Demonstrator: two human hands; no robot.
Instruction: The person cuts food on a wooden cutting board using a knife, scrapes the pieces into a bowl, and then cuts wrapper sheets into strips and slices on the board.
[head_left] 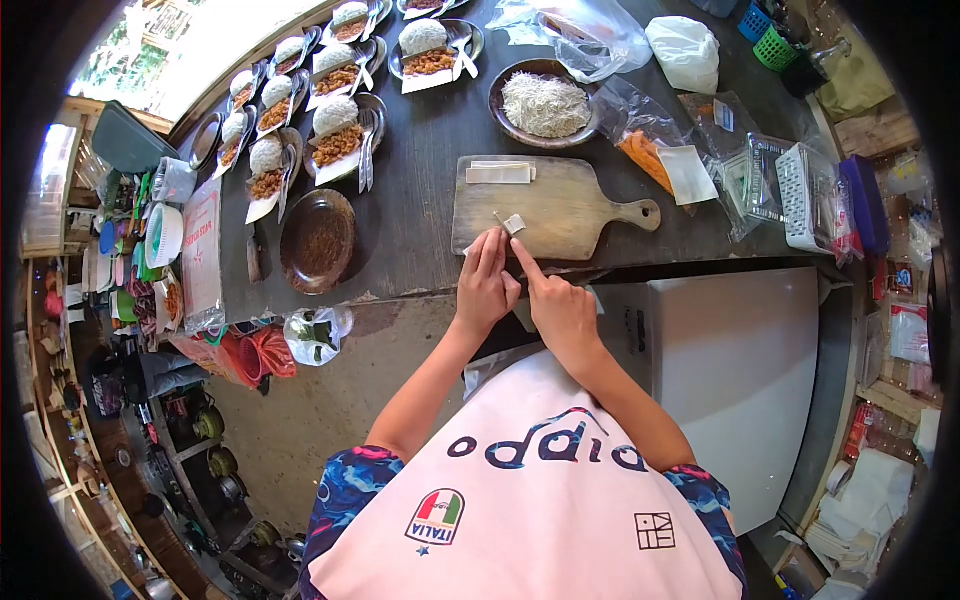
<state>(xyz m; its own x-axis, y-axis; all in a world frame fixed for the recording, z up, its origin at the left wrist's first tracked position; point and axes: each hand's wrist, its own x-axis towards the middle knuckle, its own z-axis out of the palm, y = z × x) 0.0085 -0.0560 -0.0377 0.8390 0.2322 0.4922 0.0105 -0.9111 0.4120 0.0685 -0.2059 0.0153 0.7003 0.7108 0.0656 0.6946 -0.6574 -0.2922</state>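
A small folded pale strip (514, 224) lies on the wooden chopping board (555, 210), with a thin stick-like bit at its upper left. My left hand (487, 280) rests at the board's near edge, fingers pressed together against the strip; a pale edge also peeks out at its left side. My right hand (563, 310) has the index finger stretched out, its tip touching the folded end, while the other fingers curl in. Its thumb is hidden. Farther up the board is a neat stack of pale strips (500, 173).
Several plates of rice (333, 115) with brown food, spoons and forks stand at the left. Behind the board is a bowl of white shreds (545, 105). An empty brown plate (318, 242) sits near the front edge. Plastic bags (683, 52) and clear containers (765, 175) occupy the right.
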